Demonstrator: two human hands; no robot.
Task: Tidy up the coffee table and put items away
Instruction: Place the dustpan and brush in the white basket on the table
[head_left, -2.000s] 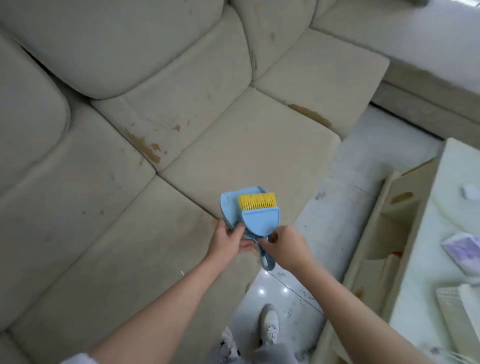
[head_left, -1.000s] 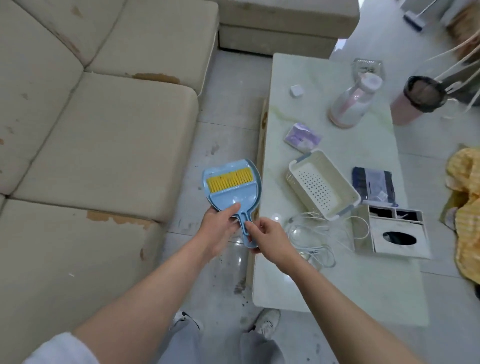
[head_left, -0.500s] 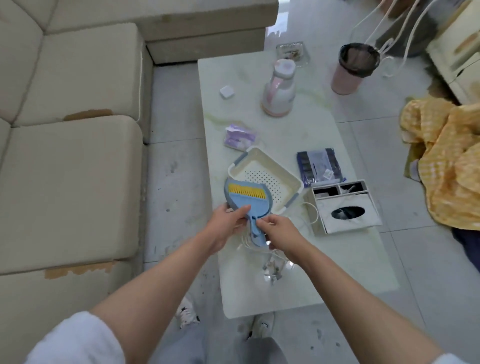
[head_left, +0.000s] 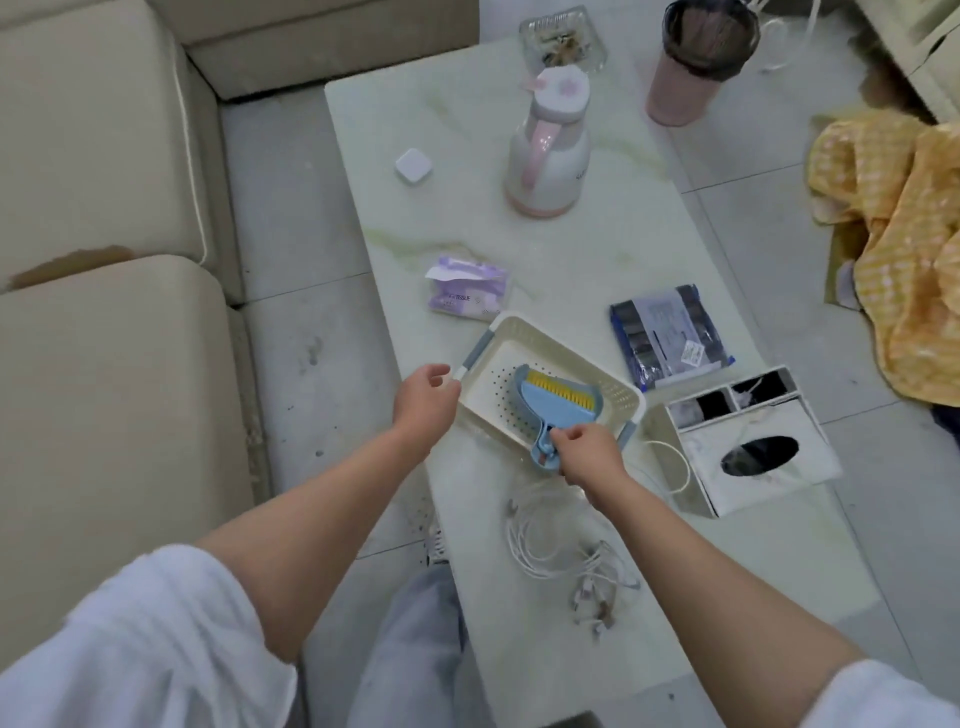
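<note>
A blue dustpan with its yellow-bristled brush (head_left: 558, 402) is being lowered into a cream perforated basket (head_left: 618, 397) at the centre of the frame, on a pale marble-look coffee table (head_left: 571, 270); the step in hand appears to be the stowing of the cleaning set as part of the tidy-up. The right hand (head_left: 589, 454) is closed around the blue handle, which juts out over the basket's near rim toward the lower part of the frame, while the pan's head lies inside the basket with the bristles turned toward the upper left; whether the pan is fully resting on the basket floor cannot be told. The left hand (head_left: 426, 397) is held loosely open and empty just beside the basket's grey left handle, palm turned inward with the fingers curled, nothing gripped; contact with the basket cannot be confirmed. Both forearms are stretched forward from the lower edge of the frame, white sleeves pushed up. The next move is judged to call for the handle to be released once the pan is settled, and for the remaining clutter to be gathered: a tangle of white cables (head_left: 563, 540) at lower centre, a purple tissue pack (head_left: 467, 291) at centre left, a dark packet (head_left: 667, 335) at centre right, and a tissue box holder (head_left: 748, 447) at right. A white and pink jug (head_left: 548, 156) is seen standing in the upper centre.
</note>
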